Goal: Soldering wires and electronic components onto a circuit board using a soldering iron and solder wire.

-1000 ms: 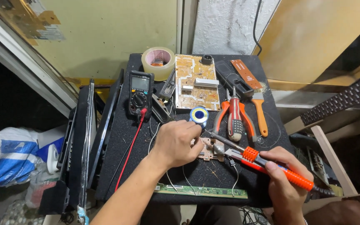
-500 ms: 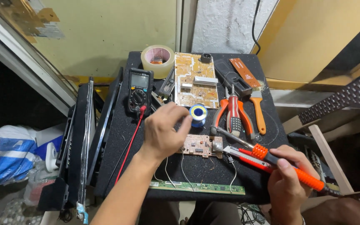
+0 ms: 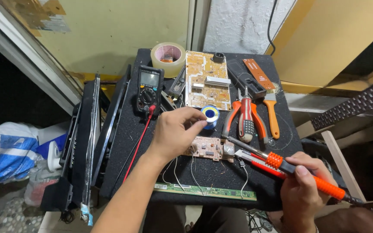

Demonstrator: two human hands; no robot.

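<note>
My left hand (image 3: 175,129) hovers over the black mat, its fingertips pinched at the small blue spool of solder wire (image 3: 211,115). My right hand (image 3: 302,190) grips the orange handle of a soldering iron (image 3: 281,165), whose metal tip points left toward a small brown circuit board (image 3: 208,149) lying on the mat with thin white wires trailing from it. A long green strip board (image 3: 206,191) lies along the mat's near edge.
On the black mat (image 3: 126,142) are a multimeter (image 3: 149,88) with a red lead, a tape roll (image 3: 168,54), a large tan circuit board (image 3: 207,80), red pliers (image 3: 248,116), an orange-handled tool (image 3: 272,114). Flat panels (image 3: 87,142) lean at the left.
My left hand has lifted off the small board and moved up to the solder spool. The soldering iron has drawn back to the right, away from the board.
</note>
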